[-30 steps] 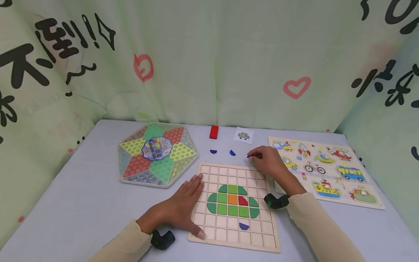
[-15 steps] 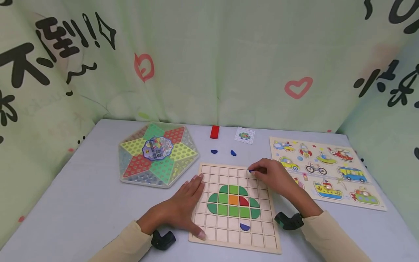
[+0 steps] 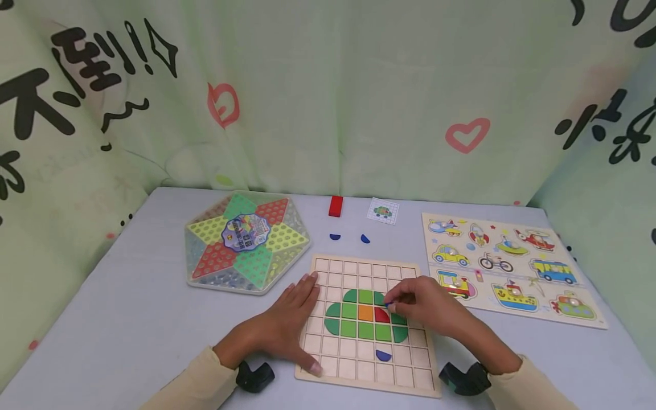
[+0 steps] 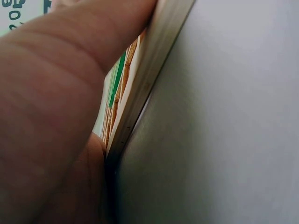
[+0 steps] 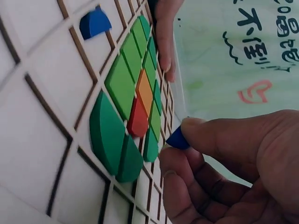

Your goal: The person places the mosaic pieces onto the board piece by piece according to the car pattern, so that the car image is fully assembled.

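Observation:
A wooden grid board [image 3: 353, 364] lies on the table with green, orange and red tiles set in its middle squares. My left hand [image 3: 284, 322] rests spread along the board's left edge, thumb at the near corner; the left wrist view shows the thumb [image 4: 70, 60] over the rim. My right hand [image 3: 427, 304] pinches a small blue half-round tile [image 5: 178, 139] between thumb and forefinger, over the right part of the green pattern. Another blue half-round tile [image 3: 383, 356] lies in a square below the pattern. Beside it in the right wrist view stands the red tile [image 5: 138, 119].
Two blue half-round tiles [image 3: 365, 238] lie behind the board, near a red block [image 3: 335, 206] and a pattern card [image 3: 382, 211]. A hexagonal star game board [image 3: 246, 267] is at the left. A vehicle picture puzzle [image 3: 507, 285] lies at the right.
My right hand has brought the blue half-round tile from the table behind the board toward me, over the green tiles. My left hand stays in place on the board.

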Available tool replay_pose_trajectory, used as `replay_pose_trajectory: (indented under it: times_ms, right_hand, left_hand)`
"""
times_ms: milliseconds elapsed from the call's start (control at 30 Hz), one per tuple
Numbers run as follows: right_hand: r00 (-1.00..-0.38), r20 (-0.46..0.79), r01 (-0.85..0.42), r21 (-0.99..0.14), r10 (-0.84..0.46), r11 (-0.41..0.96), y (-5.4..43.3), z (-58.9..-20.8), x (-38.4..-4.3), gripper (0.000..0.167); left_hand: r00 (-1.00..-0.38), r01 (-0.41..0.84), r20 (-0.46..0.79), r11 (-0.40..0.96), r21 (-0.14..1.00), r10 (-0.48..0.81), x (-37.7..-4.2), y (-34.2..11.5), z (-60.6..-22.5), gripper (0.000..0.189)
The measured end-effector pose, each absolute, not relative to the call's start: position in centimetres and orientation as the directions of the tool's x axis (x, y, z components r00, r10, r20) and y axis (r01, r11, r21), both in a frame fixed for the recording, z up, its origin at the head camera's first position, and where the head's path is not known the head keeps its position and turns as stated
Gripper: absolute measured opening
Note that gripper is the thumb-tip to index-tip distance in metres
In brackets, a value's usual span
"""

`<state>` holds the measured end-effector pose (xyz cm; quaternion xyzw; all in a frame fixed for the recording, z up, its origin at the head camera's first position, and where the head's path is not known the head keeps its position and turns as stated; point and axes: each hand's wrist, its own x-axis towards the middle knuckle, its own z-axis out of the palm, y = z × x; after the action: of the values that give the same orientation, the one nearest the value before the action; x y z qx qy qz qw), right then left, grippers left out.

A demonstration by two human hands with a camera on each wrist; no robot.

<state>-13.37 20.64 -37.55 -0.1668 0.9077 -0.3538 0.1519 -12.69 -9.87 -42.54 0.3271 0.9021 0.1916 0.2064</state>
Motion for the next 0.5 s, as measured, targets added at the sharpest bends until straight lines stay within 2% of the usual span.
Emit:
replay_pose_trajectory:
  times_ms: [200, 500]
  right_hand:
    - [-0.832, -0.187, -0.238, -0.73, -0.522, 0.64, 20.2, -37.4, -12.1, 0.012]
    - [-0.784, -0.229, -0.254, -0.729, -0.577, 0.636, 19.7, -37.8, -10.4, 0.012]
  left_hand:
    - [-0.705, 0.506, -0.249, 0.717, 0.478, 0.664, -12.6, -9.9, -42.3, 0.136]
    - [-0.703, 0.505, -0.255, 0.719, 0.478, 0.664, -12.5, -9.8, -42.4, 0.136]
